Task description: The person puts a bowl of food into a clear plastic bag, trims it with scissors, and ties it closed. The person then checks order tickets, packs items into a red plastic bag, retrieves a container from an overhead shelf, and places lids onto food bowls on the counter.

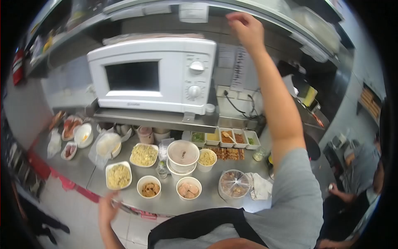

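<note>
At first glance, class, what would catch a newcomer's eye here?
The microwave dominates, on a steel shelf left of centre. The right hand is raised to its right, near the picture's top edge. Below, five small trays of colourful food sit side by side.

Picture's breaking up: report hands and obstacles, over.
Right hand raised by upper shelf, nothing visible held. Left hand blurred, near square bowl. Possible obstacle: microwave, left of right hand.
</note>
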`<state>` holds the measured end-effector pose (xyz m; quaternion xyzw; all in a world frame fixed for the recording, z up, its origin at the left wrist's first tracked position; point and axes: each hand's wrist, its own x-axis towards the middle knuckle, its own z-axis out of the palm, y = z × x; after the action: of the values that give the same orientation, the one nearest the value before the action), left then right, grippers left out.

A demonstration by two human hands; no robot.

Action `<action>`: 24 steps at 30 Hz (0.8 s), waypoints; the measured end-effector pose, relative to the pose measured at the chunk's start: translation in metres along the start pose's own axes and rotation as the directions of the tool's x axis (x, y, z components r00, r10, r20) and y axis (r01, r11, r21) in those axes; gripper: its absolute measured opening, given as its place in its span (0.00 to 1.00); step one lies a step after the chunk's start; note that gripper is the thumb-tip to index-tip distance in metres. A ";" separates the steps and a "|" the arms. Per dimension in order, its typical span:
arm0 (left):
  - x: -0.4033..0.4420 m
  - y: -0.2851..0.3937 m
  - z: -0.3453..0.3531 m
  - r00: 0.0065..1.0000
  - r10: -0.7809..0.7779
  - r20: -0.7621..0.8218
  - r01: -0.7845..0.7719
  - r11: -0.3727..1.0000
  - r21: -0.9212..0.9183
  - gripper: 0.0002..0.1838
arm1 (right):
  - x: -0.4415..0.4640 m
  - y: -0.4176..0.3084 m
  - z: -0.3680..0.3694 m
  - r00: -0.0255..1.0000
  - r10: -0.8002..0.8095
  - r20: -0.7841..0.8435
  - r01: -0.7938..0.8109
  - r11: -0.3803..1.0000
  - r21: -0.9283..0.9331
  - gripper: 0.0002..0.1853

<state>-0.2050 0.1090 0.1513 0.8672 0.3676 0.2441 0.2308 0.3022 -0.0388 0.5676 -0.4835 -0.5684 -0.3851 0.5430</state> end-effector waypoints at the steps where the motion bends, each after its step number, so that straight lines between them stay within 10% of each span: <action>1: 0.029 0.011 -0.018 0.979 0.154 -0.135 -0.168 0.981 -0.097 0.23 | -0.006 -0.002 0.001 0.985 0.123 0.124 -0.124 0.992 0.005 0.12; 7: 0.132 0.170 -0.130 0.767 0.491 -0.413 -0.595 0.784 -0.174 0.17 | 0.012 -0.082 0.124 0.728 -0.066 0.683 -0.228 0.915 0.332 0.15; 15: 0.121 0.190 -0.127 0.630 0.708 -0.320 -0.756 0.653 -0.042 0.19 | 0.046 -0.076 0.282 0.829 0.484 0.279 -0.557 0.761 0.332 0.24; 24: 0.208 0.200 -0.157 0.608 0.655 -0.448 -0.740 0.672 -0.020 0.16 | 0.050 -0.080 0.270 0.788 0.482 0.384 -0.609 0.703 0.368 0.22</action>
<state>-0.0661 0.1745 0.4417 0.8425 0.0106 0.5244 0.1227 0.1610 0.2092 0.5935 -0.5292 -0.5395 0.0122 0.6547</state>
